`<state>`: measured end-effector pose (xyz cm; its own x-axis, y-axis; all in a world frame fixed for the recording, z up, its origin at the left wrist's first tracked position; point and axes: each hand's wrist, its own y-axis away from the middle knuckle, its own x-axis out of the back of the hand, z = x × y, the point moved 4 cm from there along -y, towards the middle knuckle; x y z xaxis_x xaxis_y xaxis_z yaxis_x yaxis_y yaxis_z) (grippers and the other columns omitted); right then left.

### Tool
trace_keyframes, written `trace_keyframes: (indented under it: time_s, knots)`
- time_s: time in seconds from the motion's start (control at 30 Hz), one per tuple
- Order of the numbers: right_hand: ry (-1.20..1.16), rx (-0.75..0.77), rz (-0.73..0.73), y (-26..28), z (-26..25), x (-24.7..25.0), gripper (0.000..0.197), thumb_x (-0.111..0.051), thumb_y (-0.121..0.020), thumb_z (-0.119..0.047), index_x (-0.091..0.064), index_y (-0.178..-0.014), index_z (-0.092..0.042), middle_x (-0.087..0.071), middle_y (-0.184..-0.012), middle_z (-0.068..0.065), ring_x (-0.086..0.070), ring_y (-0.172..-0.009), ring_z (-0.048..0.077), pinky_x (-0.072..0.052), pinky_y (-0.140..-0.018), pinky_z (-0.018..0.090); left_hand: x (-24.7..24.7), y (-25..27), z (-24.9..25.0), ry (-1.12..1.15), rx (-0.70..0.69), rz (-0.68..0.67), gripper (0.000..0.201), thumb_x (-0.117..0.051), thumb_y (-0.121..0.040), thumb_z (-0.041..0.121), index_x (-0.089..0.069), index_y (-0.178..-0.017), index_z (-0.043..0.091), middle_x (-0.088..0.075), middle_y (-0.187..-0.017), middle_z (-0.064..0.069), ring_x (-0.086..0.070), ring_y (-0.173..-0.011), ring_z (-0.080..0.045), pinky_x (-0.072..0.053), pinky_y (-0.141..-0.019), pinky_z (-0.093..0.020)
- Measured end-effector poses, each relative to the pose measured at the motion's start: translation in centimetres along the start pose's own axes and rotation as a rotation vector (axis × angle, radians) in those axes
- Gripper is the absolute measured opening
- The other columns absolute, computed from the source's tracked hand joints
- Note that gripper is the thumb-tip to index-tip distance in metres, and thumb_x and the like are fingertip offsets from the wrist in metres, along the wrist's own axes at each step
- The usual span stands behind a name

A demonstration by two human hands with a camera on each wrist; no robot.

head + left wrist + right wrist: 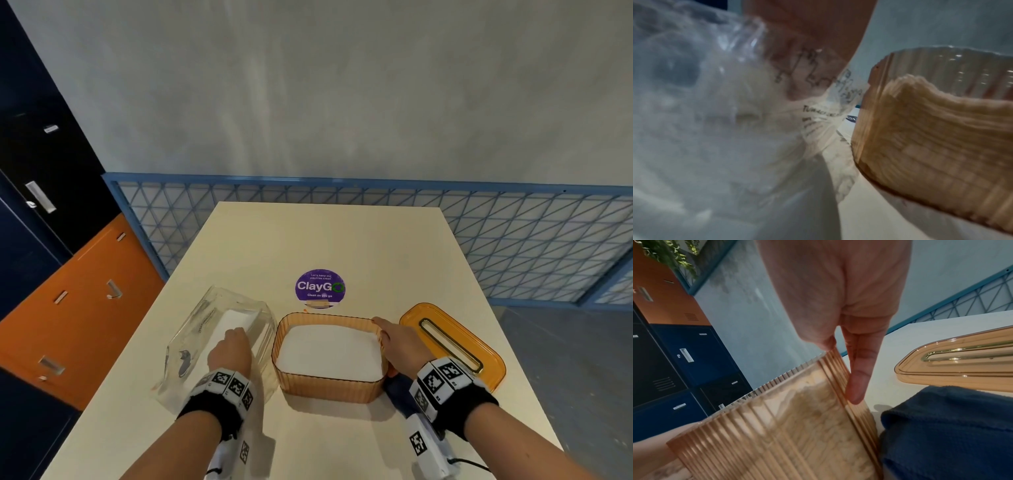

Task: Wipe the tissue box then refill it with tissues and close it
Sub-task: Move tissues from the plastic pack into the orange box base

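Note:
The orange ribbed tissue box (329, 390) stands open at the table's near middle, filled with a stack of white tissues (329, 353). Its orange slotted lid (452, 346) lies flat to the right, apart from the box. My right hand (390, 339) holds the box's right wall, thumb at the rim and a straight finger (857, 382) down the outside. A clear plastic tissue pack (219, 342) lies left of the box with some white tissues still inside. My left hand (233, 346) is on that pack with its fingers curled down over it; the fingertips are hidden.
A dark blue cloth (397, 390) lies on the table (342, 240) under my right wrist, between box and lid. A round purple sticker (320, 287) sits behind the box. Lockers stand to the left, a blue mesh railing beyond the far edge.

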<state>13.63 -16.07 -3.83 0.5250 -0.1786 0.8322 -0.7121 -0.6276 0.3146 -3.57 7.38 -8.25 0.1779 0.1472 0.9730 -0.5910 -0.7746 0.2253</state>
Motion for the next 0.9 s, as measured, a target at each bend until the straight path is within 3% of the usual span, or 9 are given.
trace_keyframes:
  time_s: [0.13,0.27,0.33,0.43,0.53,0.63,0.73,0.8,0.9]
  knots:
    - [0.006,0.014,-0.037,-0.2,0.1,0.4,0.043,-0.026,-0.102,-0.016,-0.033,-0.144,-0.02,-0.055,-0.131,0.016,-0.054,-0.116,0.029,-0.042,-0.095,0.031,2.9,0.2,-0.9,0.141,0.043,0.072,0.022,-0.04,-0.097,0.01,-0.051,-0.116,0.009,-0.062,-0.116,-0.007,-0.062,-0.105,-0.022,-0.049,-0.085,-0.031]
    - [0.005,0.043,0.041,-0.2,-0.8,2.4,0.041,-0.031,-0.101,-0.027,-0.04,-0.141,-0.02,-0.052,-0.128,0.012,-0.049,-0.12,0.025,-0.039,-0.098,0.03,7.7,2.2,-0.8,0.321,0.016,0.35,0.017,-0.042,-0.094,0.008,-0.057,-0.101,0.006,-0.067,-0.094,-0.012,-0.063,-0.079,-0.029,-0.049,-0.064,-0.033]
    - [-0.106,0.096,0.091,0.0,-2.5,3.8,0.039,-0.034,-0.1,-0.03,-0.051,-0.132,-0.014,-0.059,-0.121,0.011,-0.057,-0.108,0.024,-0.044,-0.091,0.031,10.0,3.8,0.0,0.387,-0.028,0.457,0.02,-0.042,-0.094,0.008,-0.057,-0.107,0.007,-0.067,-0.092,-0.011,-0.056,-0.072,-0.026,-0.04,-0.058,-0.03]
    - [-0.463,0.114,-0.091,0.5,-5.8,5.0,0.048,-0.031,-0.099,-0.043,-0.055,-0.123,-0.009,-0.065,-0.102,0.006,-0.063,-0.07,0.02,-0.051,-0.065,0.029,12.2,6.1,2.1,0.483,-0.14,0.574,0.033,-0.044,-0.094,0.009,-0.055,-0.125,0.014,-0.068,-0.101,-0.007,-0.061,-0.078,-0.027,-0.039,-0.058,-0.028]
    - [-0.839,0.062,-0.265,1.5,-8.5,6.0,0.059,-0.026,-0.094,-0.057,-0.051,-0.122,-0.012,-0.067,-0.098,0.011,-0.067,-0.072,0.028,-0.054,-0.064,0.034,12.3,7.9,4.4,0.619,-0.346,0.642,0.041,-0.049,-0.09,0.007,-0.053,-0.129,0.02,-0.068,-0.113,-0.002,-0.067,-0.083,-0.024,-0.049,-0.063,-0.029]
    - [-0.988,0.062,-0.365,2.1,-10.1,7.0,0.061,-0.034,-0.092,-0.058,-0.057,-0.116,-0.007,-0.069,-0.093,0.012,-0.067,-0.086,0.034,-0.058,-0.068,0.037,10.8,8.8,6.4,0.611,-0.6,0.683,0.039,-0.04,-0.088,0.016,-0.057,-0.123,0.019,-0.068,-0.119,-0.001,-0.068,-0.095,-0.017,-0.051,-0.072,-0.02]
    - [-0.881,0.096,-0.224,1.4,-10.1,7.8,0.038,-0.053,-0.093,-0.031,-0.056,-0.117,-0.002,-0.065,-0.104,0.014,-0.065,-0.089,0.027,-0.056,-0.072,0.036,9.1,9.1,8.1,0.564,-0.758,0.639,0.046,-0.025,-0.101,0.029,-0.061,-0.124,0.012,-0.062,-0.129,-0.008,-0.062,-0.114,-0.02,-0.052,-0.088,-0.025]
    - [-0.701,0.136,-0.084,0.8,-9.6,8.4,0.03,-0.054,-0.091,-0.015,-0.055,-0.119,-0.003,-0.063,-0.114,0.016,-0.061,-0.099,0.03,-0.05,-0.085,0.04,8.4,9.1,8.5,0.575,-0.798,0.591,0.048,-0.03,-0.099,0.04,-0.055,-0.13,0.013,-0.053,-0.139,-0.007,-0.052,-0.126,-0.018,-0.048,-0.098,-0.027]
    - [-0.493,0.216,-0.002,1.0,-9.5,9.3,0.028,-0.051,-0.089,-0.007,-0.057,-0.116,-0.003,-0.062,-0.116,0.017,-0.058,-0.106,0.034,-0.045,-0.085,0.036,7.6,8.8,7.7,0.855,-0.66,0.494,0.058,-0.042,-0.09,0.052,-0.04,-0.139,0.021,-0.034,-0.15,0.005,-0.029,-0.138,-0.003,-0.029,-0.111,-0.019]
